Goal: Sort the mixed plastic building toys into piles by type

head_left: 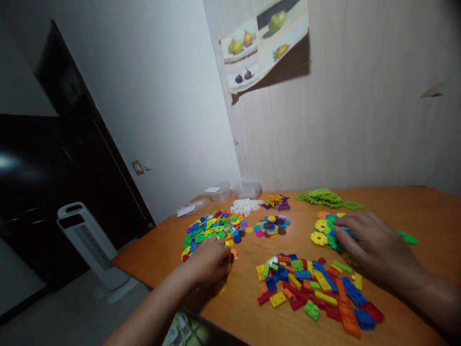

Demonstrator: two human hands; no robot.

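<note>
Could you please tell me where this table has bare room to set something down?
Bare wood lies right of the right hand, toward the table corner, and between the bricks and left hand. The middle, around the flower discs, is crowded.

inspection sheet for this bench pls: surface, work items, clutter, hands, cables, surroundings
Surface: orange-brown wooden table, bare between the piles.
Work items: mixed disc pile under the left hand; yellow-and-green flower pieces under the right hand; brick pile between the hands.
Clutter: green piece pile, white piece pile, purple-yellow piece pile, small disc cluster, clear tubs, loose lid.
Hands: left curled on discs, grip unclear; right flat, fingers spread.
Cables: nothing seen.
Surroundings: fruit poster, white tower fan, dark door.
</note>
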